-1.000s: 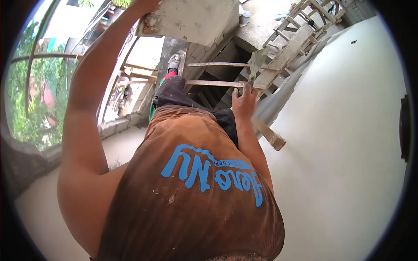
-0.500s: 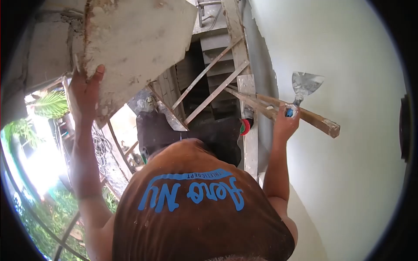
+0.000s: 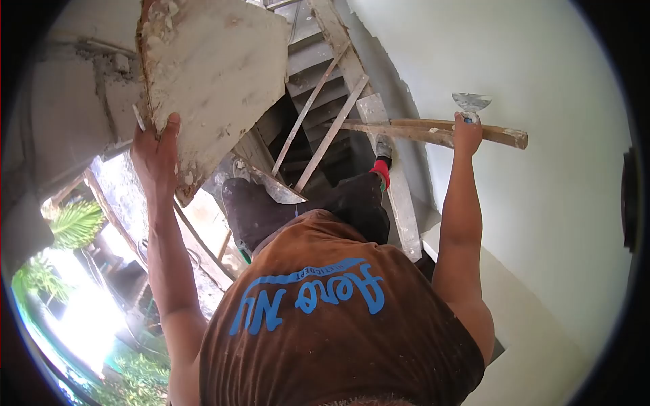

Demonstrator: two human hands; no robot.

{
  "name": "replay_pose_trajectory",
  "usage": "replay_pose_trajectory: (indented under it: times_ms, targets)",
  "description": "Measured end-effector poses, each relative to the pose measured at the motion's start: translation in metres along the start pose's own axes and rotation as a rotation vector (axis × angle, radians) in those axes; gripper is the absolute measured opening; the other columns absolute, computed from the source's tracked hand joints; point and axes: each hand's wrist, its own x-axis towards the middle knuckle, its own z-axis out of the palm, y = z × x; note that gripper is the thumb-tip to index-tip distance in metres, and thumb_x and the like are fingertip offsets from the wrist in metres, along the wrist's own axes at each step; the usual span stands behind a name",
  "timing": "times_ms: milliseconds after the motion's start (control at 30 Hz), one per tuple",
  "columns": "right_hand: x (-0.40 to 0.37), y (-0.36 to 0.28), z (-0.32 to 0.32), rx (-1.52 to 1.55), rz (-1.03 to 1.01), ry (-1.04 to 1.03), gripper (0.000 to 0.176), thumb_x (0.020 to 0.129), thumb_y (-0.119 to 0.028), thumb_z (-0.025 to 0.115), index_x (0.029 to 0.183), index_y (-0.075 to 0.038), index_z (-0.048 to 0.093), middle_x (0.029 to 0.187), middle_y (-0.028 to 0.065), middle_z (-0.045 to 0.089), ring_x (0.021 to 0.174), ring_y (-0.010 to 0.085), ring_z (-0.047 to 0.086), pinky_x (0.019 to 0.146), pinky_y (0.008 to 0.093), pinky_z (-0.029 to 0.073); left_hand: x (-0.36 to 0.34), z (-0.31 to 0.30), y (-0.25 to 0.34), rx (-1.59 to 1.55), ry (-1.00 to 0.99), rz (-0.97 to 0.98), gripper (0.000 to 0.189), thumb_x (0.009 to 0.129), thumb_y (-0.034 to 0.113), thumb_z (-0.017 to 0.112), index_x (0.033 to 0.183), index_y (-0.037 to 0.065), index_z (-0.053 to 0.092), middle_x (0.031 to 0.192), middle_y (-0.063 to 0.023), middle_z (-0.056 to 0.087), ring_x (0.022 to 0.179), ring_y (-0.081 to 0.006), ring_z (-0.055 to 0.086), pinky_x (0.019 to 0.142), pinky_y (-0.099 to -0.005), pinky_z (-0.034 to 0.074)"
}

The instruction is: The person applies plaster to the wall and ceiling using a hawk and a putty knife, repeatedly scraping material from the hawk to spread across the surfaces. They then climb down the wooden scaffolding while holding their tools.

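Observation:
My left hand (image 3: 156, 152) grips the lower left edge of a large board (image 3: 217, 74) smeared with pale, dried plaster, thumb on its face. A thin pale strip (image 3: 139, 118) sticks up by the fingers of that hand. On the right, my right hand (image 3: 467, 135) is closed round the handle of a putty knife (image 3: 472, 102). Its wide, stained metal blade points up and overlaps the pale smooth wall (image 3: 542, 223). Most of the handle is hidden in my fist.
Behind my right wrist, wooden beams (image 3: 426, 132) stick out toward the wall. Diagonal wooden braces (image 3: 332, 133) cross in front of dark stairs (image 3: 318, 71). My legs (image 3: 305, 196) are among planks. A bright opening with plants (image 3: 78, 227) lies at the left.
My right hand has moved up, and the putty knife's blade now shows flatter and shorter against the wall. My left hand and the board have shifted slightly; the whole view has tilted.

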Motion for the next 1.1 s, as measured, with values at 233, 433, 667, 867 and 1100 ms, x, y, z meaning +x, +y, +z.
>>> replay_pose_trajectory:
  times_ms: [233, 433, 667, 867, 1100]
  targets:
    - [0.018, 0.035, 0.011, 0.098, 0.052, -0.040, 0.042, 0.080, -0.036, 0.069, 0.106, -0.003, 0.065, 0.106, 0.0195, 0.067, 0.100, 0.0387, 0.063, 0.087, 0.0435, 0.049, 0.001, 0.001, -0.013, 0.087, 0.004, 0.069, 0.058, 0.087, 0.033, 0.069, 0.126, -0.008, 0.056, 0.115, -0.0255, 0.062, 0.105, -0.0353, 0.060, 0.090, -0.0399, 0.045]
    - [0.024, 0.053, 0.020, 0.105, -0.005, 0.055, 0.040, 0.081, -0.037, 0.069, 0.102, -0.003, 0.065, 0.091, 0.0174, 0.069, 0.090, 0.0349, 0.066, 0.081, 0.0419, 0.050, 0.005, 0.001, -0.014, 0.187, 0.010, -0.054, 0.053, 0.087, 0.035, 0.068, 0.113, -0.010, 0.062, 0.101, -0.0264, 0.065, 0.092, -0.0340, 0.062, 0.083, -0.0412, 0.047]
    - [0.020, 0.063, 0.013, 0.039, -0.033, 0.045, 0.049, 0.081, -0.040, 0.068, 0.113, -0.003, 0.063, 0.106, 0.0221, 0.066, 0.101, 0.0404, 0.062, 0.088, 0.0459, 0.049, 0.008, 0.011, -0.020, 0.142, 0.083, -0.138, 0.049, 0.088, 0.036, 0.068, 0.080, -0.012, 0.063, 0.068, -0.0175, 0.059, 0.061, -0.0255, 0.050, 0.062, -0.0428, 0.043]
    - [0.003, 0.082, 0.019, -0.084, -0.076, 0.029, 0.052, 0.082, -0.039, 0.069, 0.115, 0.001, 0.061, 0.104, 0.0242, 0.067, 0.097, 0.0428, 0.063, 0.085, 0.0459, 0.050, 0.028, 0.045, -0.029, 0.100, 0.227, -0.109, 0.052, 0.088, 0.036, 0.068, 0.067, -0.011, 0.059, 0.059, -0.0165, 0.054, 0.055, -0.0247, 0.046, 0.058, -0.0425, 0.040]
    - [-0.021, 0.055, -0.061, 0.152, -0.188, -0.614, 0.025, 0.077, -0.029, 0.075, 0.087, -0.007, 0.069, 0.091, 0.0142, 0.070, 0.090, 0.0321, 0.066, 0.081, 0.0413, 0.050, 0.102, 0.120, -0.033, 0.119, 0.349, -0.348, 0.044, 0.087, 0.032, 0.066, 0.068, -0.008, 0.063, 0.050, -0.0172, 0.053, 0.050, -0.0294, 0.052, 0.056, -0.0435, 0.042]
